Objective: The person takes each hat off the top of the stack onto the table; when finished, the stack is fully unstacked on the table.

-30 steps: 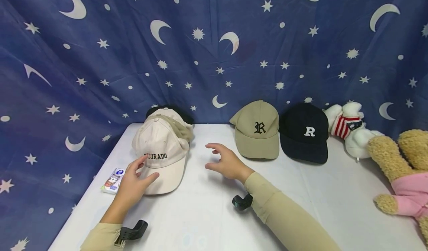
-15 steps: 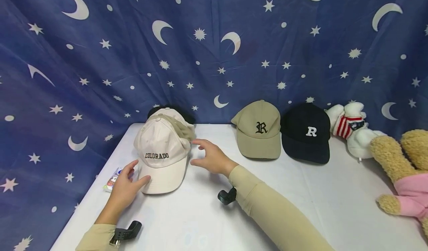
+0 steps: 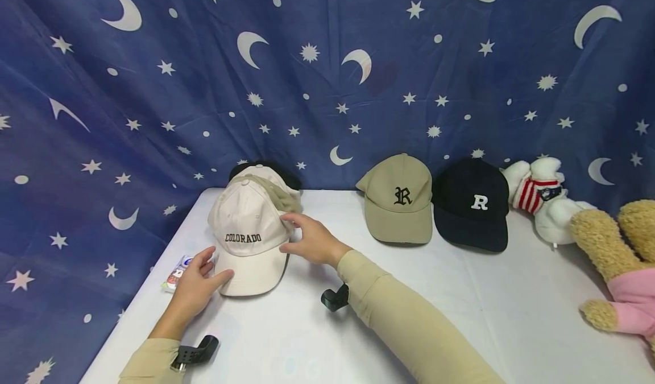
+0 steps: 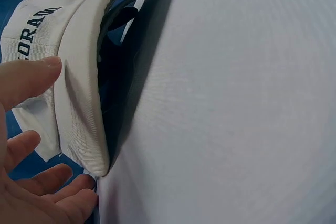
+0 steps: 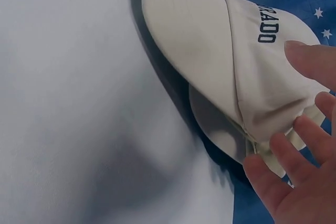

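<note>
A cream baseball cap (image 3: pixel 243 213) lettered COLORADO lies at the front of a stack at the table's left. Behind it show a khaki cap (image 3: pixel 289 200), another pale cap (image 3: pixel 266 172) and a black cap (image 3: pixel 281 173). My left hand (image 3: pixel 194 286) is beside the left of the brim, fingers spread, its thumb near the brim edge. On the other side, my right hand (image 3: pixel 316 242) has its fingertips at the cap's right side, thumb apart from the fingers. In the right wrist view the fingers (image 5: pixel 294 163) lie loosely along the cap's lower edge, without a clear grip.
A small printed packet (image 3: pixel 176 273) lies left of the stack, partly behind the left hand. Farther right are a khaki cap with a black R (image 3: pixel 399 202) and a black cap with a white R (image 3: pixel 471 205). A white plush toy (image 3: pixel 544 199) and a teddy bear (image 3: pixel 631 287) are at the right.
My right hand has moved left across the table to the cream cap's side. The left hand has drawn back from the cap's front to its left edge. The caps look unmoved.
</note>
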The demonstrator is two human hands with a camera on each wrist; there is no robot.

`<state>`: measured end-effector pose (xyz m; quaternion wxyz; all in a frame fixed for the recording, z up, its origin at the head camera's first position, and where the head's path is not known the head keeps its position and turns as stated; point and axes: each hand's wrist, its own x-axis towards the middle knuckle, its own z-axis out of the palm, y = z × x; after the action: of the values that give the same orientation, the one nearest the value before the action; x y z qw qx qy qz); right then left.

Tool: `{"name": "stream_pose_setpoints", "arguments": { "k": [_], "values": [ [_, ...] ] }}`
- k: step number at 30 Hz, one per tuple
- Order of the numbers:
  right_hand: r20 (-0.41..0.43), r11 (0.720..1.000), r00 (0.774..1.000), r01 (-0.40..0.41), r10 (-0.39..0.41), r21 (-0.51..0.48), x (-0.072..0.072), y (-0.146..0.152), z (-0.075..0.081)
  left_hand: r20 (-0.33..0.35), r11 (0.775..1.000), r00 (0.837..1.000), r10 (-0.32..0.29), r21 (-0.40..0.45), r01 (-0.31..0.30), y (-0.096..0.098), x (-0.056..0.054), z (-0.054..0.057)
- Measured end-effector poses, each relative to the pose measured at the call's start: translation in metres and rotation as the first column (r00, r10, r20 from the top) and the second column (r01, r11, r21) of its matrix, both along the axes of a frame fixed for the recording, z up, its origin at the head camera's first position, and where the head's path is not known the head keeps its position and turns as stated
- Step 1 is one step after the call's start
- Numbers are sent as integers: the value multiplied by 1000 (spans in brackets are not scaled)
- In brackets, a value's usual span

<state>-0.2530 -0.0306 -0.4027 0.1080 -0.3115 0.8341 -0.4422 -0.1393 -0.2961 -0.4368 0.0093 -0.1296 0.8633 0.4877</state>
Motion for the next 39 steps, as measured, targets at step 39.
{"name": "stream_pose_setpoints", "arguments": {
  "k": [39],
  "values": [
    [-85,999,995,-45,43,-20,9,-11,7,-2,1000,1000,-20,11,20,1,-4,-4]
  ]
}}
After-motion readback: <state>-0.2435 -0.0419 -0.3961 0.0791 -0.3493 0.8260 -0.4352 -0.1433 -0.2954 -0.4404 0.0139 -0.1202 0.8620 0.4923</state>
